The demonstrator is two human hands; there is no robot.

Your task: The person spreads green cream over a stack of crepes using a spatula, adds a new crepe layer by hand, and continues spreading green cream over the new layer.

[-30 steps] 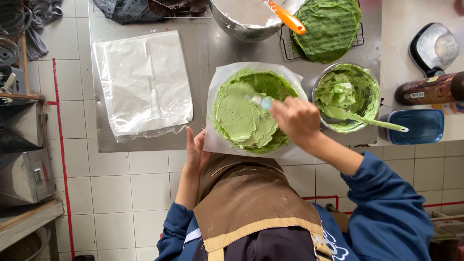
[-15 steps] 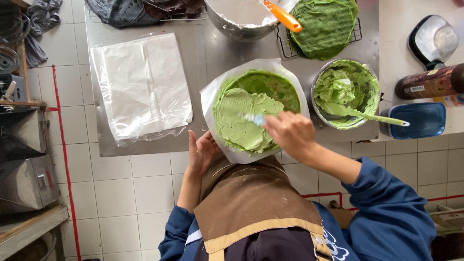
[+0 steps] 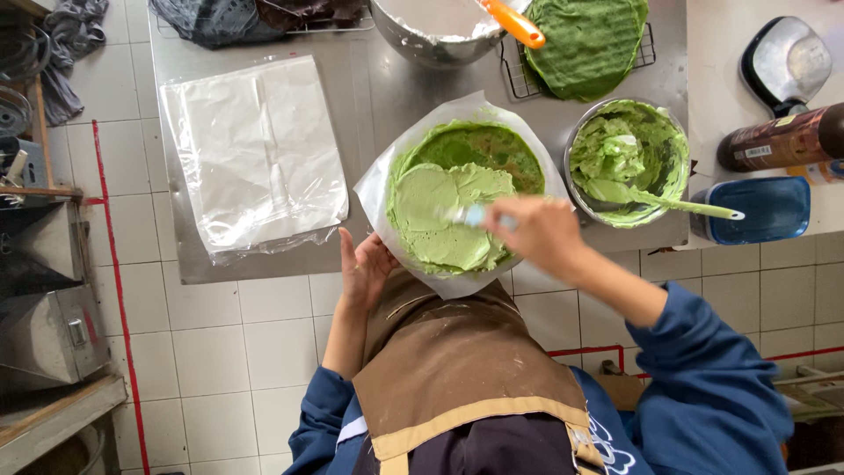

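The right hand [image 3: 543, 236] is closed round the pale blue handle of a small spreading tool [image 3: 470, 215], blurred in the picture, whose tip lies on the light green cream; the left hand [image 3: 365, 268] is open, fingers straight and together, its palm pressed against the near left edge of the white paper sheet [image 3: 374, 189] that lies under the round dark green cake layer [image 3: 466, 198], and it holds nothing; the cake sits at the front edge of the steel worktop [image 3: 378, 88], directly before the person's brown apron [image 3: 457, 352], with the pale cream covering its near and left part and the darker green bare at the far right; just right of it stands a round metal bowl of green cream [image 3: 626, 158] with a light green spatula [image 3: 677, 204] resting in it, handle pointing right; beyond that lies a blue rectangular lid [image 3: 765, 209] and a brown bottle [image 3: 778, 139] on its side; at the back, a stack of thin green crepes [image 3: 587, 40] rests on a wire rack beside a large steel bowl of white cream [image 3: 440, 31] with an orange-handled tool [image 3: 514, 22]; to the left a clear plastic packet of white sheets [image 3: 255, 149] lies flat.
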